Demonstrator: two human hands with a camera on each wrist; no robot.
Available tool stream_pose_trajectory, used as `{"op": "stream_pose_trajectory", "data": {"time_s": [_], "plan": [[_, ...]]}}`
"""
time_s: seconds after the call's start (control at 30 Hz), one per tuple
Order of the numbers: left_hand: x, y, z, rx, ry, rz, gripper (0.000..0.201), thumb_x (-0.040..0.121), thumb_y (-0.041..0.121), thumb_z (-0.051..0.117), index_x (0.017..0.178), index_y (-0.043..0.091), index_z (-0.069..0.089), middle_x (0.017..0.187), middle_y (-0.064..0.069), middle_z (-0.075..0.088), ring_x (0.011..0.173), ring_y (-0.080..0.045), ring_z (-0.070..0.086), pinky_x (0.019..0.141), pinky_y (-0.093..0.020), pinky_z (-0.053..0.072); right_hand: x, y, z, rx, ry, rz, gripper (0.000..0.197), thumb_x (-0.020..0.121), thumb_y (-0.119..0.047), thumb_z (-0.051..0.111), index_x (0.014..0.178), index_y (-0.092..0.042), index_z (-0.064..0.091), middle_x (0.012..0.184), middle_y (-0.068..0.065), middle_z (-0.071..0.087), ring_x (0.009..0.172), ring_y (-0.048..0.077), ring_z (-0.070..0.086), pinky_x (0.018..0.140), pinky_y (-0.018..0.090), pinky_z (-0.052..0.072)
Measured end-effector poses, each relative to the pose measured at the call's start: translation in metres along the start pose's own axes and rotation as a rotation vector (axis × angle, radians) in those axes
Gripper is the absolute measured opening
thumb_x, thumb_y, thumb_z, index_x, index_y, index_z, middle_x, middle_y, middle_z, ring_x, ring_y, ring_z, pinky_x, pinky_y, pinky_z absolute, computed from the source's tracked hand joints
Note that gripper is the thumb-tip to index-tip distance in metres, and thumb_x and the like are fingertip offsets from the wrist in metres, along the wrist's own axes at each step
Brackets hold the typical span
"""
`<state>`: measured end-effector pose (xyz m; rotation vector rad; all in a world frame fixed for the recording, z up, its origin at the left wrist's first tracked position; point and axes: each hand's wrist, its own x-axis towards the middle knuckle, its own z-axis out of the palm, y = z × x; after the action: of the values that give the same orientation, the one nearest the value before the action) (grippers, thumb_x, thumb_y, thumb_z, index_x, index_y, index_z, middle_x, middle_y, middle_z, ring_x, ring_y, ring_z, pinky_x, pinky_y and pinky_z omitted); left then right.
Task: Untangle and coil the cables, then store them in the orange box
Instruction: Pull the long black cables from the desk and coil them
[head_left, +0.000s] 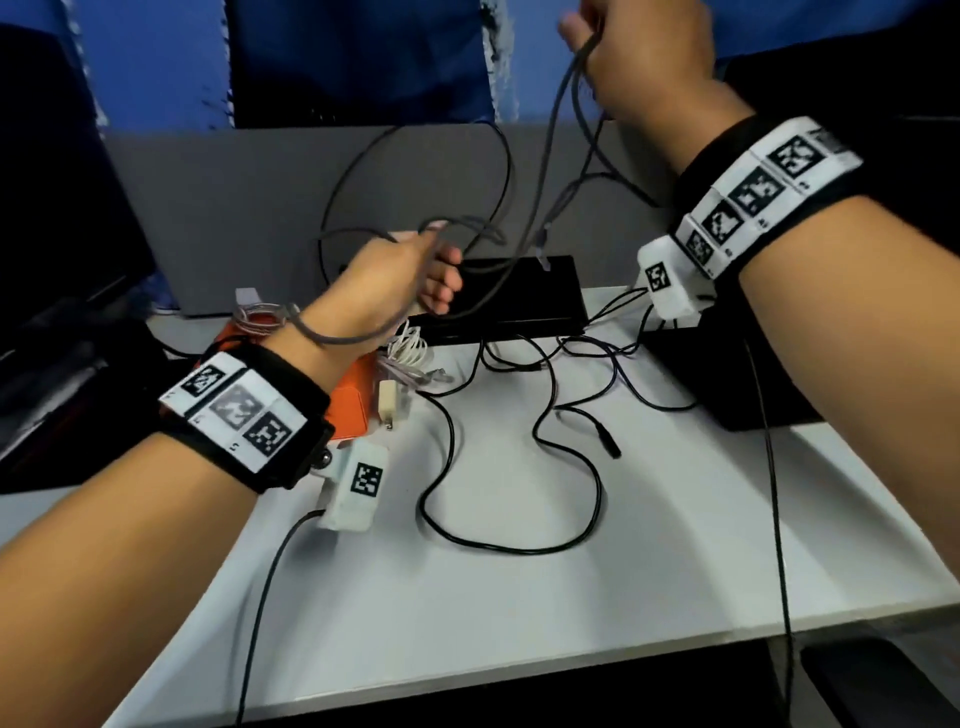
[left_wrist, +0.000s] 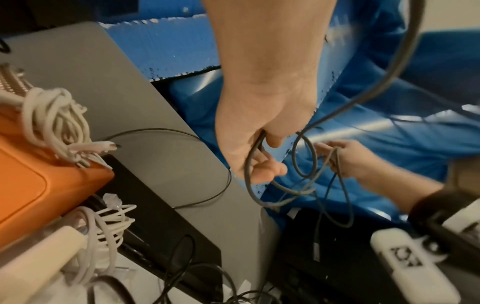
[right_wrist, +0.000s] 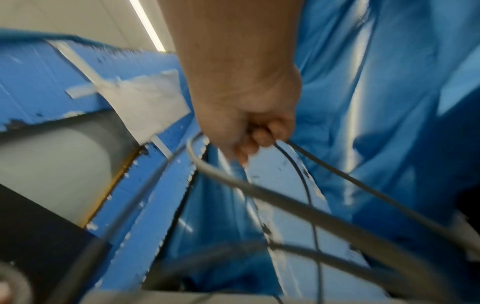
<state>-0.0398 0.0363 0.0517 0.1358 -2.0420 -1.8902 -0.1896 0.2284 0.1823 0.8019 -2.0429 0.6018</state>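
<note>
Step in hand: the grey cable (head_left: 545, 171) is judged to be mid-untangling, stretched in the air between the two hands above the white table (head_left: 675, 519).
Left hand (head_left: 395, 275): held low and forward over the table; its fingers are curled round loops of the grey cable, as is seen plainly in the left wrist view.
Right hand (head_left: 644, 57): raised high and to the right; the fingers are closed round another stretch of the same cable.
Key relation: the cable's long run is slanted, rising from the left hand up to the right hand; slack loops hang between them and behind the left hand.
Nearer hand: the left hand is the one near the orange box (head_left: 353, 400), which lies just below and behind its wrist; the right hand is well apart from it.
Box: a white cable bundle (head_left: 408, 353) is seen at its far edge; whether the box is open cannot be told.
Still loose: a black cable (head_left: 540, 426) lies snaking on the table, untouched.
Next move, as judged: loops would be gathered toward the left hand, then lowered to the box.
</note>
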Motion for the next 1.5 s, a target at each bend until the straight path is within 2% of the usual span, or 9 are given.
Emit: {"op": "stream_pose_trajectory", "data": {"time_s": [0.1,0.2,0.33,0.53,0.7,0.87,1.03,1.27,1.5], "plan": [[0.006,-0.007,0.008,0.375,-0.111,0.101,0.012,0.103,0.018,0.06,0.111,0.009,0.061,0.099,-0.007,0.075,0.083,-0.014,0.066,0.073,-0.023,0.051,-0.001,-0.008,-0.012,-0.384,-0.407,-0.009,0.031,0.101,-0.033,0.061,0.105,-0.003,0.069,0.1,0.024,0.064,0.09,0.04,0.062,0.073,0.043,0.046],[0.011,-0.018,0.012,0.929,-0.316,0.185,0.076,0.093,0.011,0.071,0.156,0.02,0.03,0.146,-0.005,0.055,0.129,-0.021,0.051,0.102,-0.027,0.043,-0.015,-0.017,-0.029,-0.376,-0.689,0.03,0.032,0.096,-0.031,0.07,0.109,-0.002,0.07,0.093,0.019,0.069,0.072,0.034,0.061,0.065,0.038,0.049],[0.013,-0.016,0.027,1.306,-0.476,0.163,0.098,0.089,0.004,0.06,0.163,0.033,0.003,0.113,-0.007,0.059,0.103,-0.022,0.054,0.083,-0.022,0.044,-0.033,-0.01,-0.039,0.146,-0.915,0.247,0.018,0.098,-0.03,0.068,0.096,-0.013,0.063,0.071,0.004,0.055,0.05,0.016,0.045,0.045,0.026,0.037],[0.002,0.012,0.026,1.199,-0.382,0.273,0.071,0.091,-0.005,0.051,0.154,0.025,0.042,0.153,0.003,0.05,0.139,-0.017,0.046,0.105,-0.016,0.03,-0.053,0.015,-0.023,0.764,-0.746,0.655,0.019,0.094,-0.007,0.042,0.104,-0.013,0.057,0.067,-0.002,0.042,0.039,0.007,0.031,0.033,0.019,0.023],[-0.016,0.037,0.028,0.971,0.094,0.569,0.024,0.092,0.009,0.053,0.107,0.018,0.07,0.1,0.007,0.066,0.094,-0.012,0.063,0.08,-0.021,0.042,-0.056,0.017,-0.026,1.063,-0.595,0.849,0.018,0.098,-0.003,0.035,0.098,-0.016,0.046,0.065,-0.002,0.04,0.037,0.005,0.032,0.031,0.017,0.023],[-0.028,0.031,0.066,0.825,-0.322,0.39,0.036,0.103,0.047,0.052,0.107,0.014,0.065,0.091,0.002,0.074,0.087,-0.014,0.071,0.084,-0.031,0.055,-0.045,-0.007,-0.027,1.399,-0.413,0.975,0.019,0.1,-0.006,0.038,0.084,-0.016,0.041,0.06,0.001,0.043,0.039,0.007,0.047,0.038,0.013,0.038],[-0.032,0.042,0.055,0.295,-0.265,0.385,0.029,0.111,0.028,0.042,0.094,0.015,0.061,0.061,-0.001,0.035,0.045,-0.017,0.037,0.046,-0.029,0.042,-0.04,0.001,-0.031,1.187,-0.174,0.747,0.013,0.105,-0.017,0.046,0.109,-0.007,0.053,0.082,0.003,0.049,0.074,0.025,0.079,0.056,0.027,0.057],[-0.06,0.053,0.005,-0.081,-0.079,0.323,0.038,0.109,0.043,0.04,0.084,0.021,0.059,0.055,0.005,0.026,0.044,-0.01,0.015,0.043,-0.027,0.013,-0.051,0.058,-0.031,0.422,-0.233,0.69,0.033,0.1,-0.018,0.045,0.131,-0.015,0.057,0.121,0.013,0.062,0.067,0.037,0.076,0.049,0.034,0.059],[-0.082,0.047,0.007,0.008,-0.131,0.25,0.039,0.106,0.043,0.046,0.086,0.018,0.067,0.053,0.003,0.028,0.044,-0.011,0.017,0.043,-0.023,0.016,-0.107,-0.052,-0.037,0.518,-0.425,0.07,0.034,0.105,-0.032,0.051,0.135,-0.024,0.062,0.137,-0.007,0.064,0.125,0.007,0.058,0.113,0.03,0.042]]}}
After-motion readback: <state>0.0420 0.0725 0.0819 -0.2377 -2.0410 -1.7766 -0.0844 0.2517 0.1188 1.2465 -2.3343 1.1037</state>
